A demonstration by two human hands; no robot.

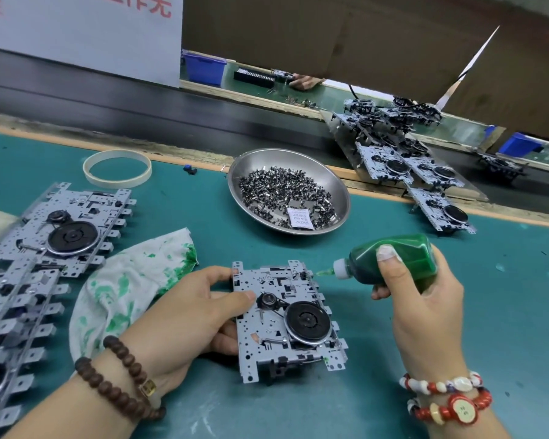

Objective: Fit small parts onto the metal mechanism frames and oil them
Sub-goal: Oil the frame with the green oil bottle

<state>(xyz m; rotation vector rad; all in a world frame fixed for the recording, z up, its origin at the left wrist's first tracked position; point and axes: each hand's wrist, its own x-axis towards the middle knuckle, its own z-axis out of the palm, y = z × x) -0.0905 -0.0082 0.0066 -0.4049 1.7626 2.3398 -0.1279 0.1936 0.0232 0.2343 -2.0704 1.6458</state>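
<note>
Green desk [504, 312] carries everything. Landmark: metal frame [286, 318], lying flat near the desk's front edge. Left of the frame, a row of further frames [45, 248], overlapping. Between that row and the frame, a white rag [124, 280] stained green. Behind the frame, a steel bowl [287, 190] heaped with small metal parts [282, 191]. Left hand [184, 315] grips the frame's left edge, thumb on top. Right hand [425, 299], to the frame's right, is wrapped round a green oil bottle [393, 258]; nozzle at the frame's top right corner.
</note>
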